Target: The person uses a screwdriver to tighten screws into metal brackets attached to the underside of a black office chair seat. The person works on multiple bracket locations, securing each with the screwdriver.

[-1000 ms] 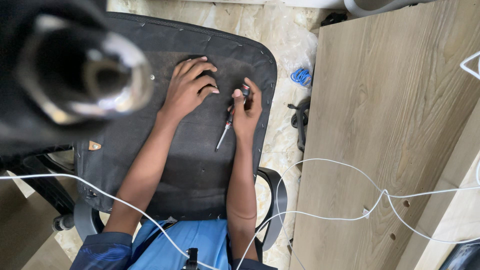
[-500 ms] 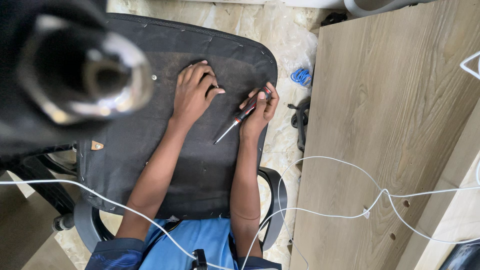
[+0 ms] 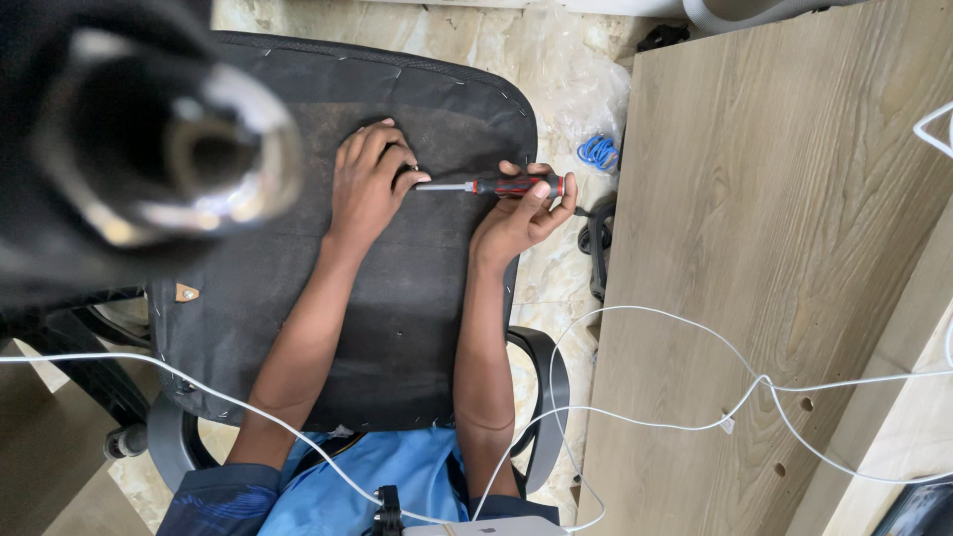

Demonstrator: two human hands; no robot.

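Nearest to the camera, a thin white cable [image 3: 635,412] is seen crossing in front of both forearms. Further out, the right hand [image 3: 521,213] is closed around a screwdriver [image 3: 496,186] with a red and black handle; the handle is gripped by the fingers and thumb, and the tool is laid almost level, its metal shaft pointing away from this hand toward the left hand [image 3: 369,184]. The left hand is spread flat, palm down, on the black underside of an overturned chair seat [image 3: 397,308]. Nothing is grasped by it; its fingertips are pressed on the fabric just where the tip of the shaft arrives. What exactly is under the tip cannot be told, because it is hidden by the fingers.

For this step to be done well, it is judged that the tip should be kept seated squarely before any turning or prying is applied, and the left fingers should be held beside the tip, not in front of it, so that a slip does no harm. The seat should be kept still by steady pressure of the flat hand.

Beyond the right hand, a small blue coil [image 3: 598,152] is lying on the marble floor [image 3: 556,60], and a large wooden panel [image 3: 784,248] is placed on that side.
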